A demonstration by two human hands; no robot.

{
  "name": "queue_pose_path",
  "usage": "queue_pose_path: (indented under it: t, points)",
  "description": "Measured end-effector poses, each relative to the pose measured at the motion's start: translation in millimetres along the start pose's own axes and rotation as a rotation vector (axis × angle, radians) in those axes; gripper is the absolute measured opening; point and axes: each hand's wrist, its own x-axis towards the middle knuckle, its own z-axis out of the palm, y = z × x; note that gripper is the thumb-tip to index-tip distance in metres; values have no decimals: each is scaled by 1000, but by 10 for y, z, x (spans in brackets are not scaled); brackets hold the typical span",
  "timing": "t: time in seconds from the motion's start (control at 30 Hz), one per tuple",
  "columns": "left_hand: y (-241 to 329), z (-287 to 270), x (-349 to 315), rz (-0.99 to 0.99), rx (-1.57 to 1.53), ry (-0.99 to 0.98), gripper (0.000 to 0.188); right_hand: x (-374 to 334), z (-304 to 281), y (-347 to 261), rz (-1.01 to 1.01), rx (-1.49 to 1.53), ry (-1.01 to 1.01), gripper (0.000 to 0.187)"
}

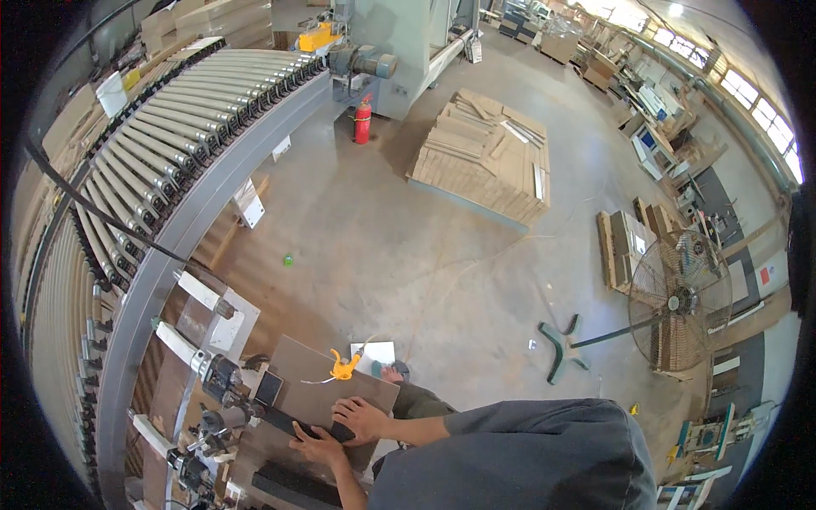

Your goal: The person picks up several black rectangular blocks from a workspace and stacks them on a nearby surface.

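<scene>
A long dark strip lies on the brown board-topped worktable, its far end by the small machine with a dark motor. My left hand grips the strip from the near side, thumb and forefinger along its edge. Just to the right, my right hand has its fingers bent over the strip's near end. What the fingertips do underneath is hidden. Beyond my hands, an orange air blow gun rests near the board's far edge. More dark strips lie closer to me.
A curved roller conveyor runs along the left. On the floor ahead stand a red fire extinguisher and a stack of brown boards. To the right is a large floor fan with a green foot. A hose crosses the floor.
</scene>
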Motion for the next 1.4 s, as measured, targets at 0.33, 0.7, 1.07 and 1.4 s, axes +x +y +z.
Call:
queue_pose_path:
  t: [0.33, 0.7, 1.07, 1.4]
  points:
    - [125, -20, 129, 24, 35, 105, 52, 141, -106, -5, -12, -34, -9, 98]
    - [223, -155, 57, -52, -45, -15, 53, 68, -179, -24, -32, -52, -29, 92]
    - [297, -270, -155, -76, 9, 2, 58, -139, -263, -80, -31, -53, -29, 95]
    - [174, -337, -256, -28, 127, -55, 68, -251, -184, -70, -10, -13, -23, 93]
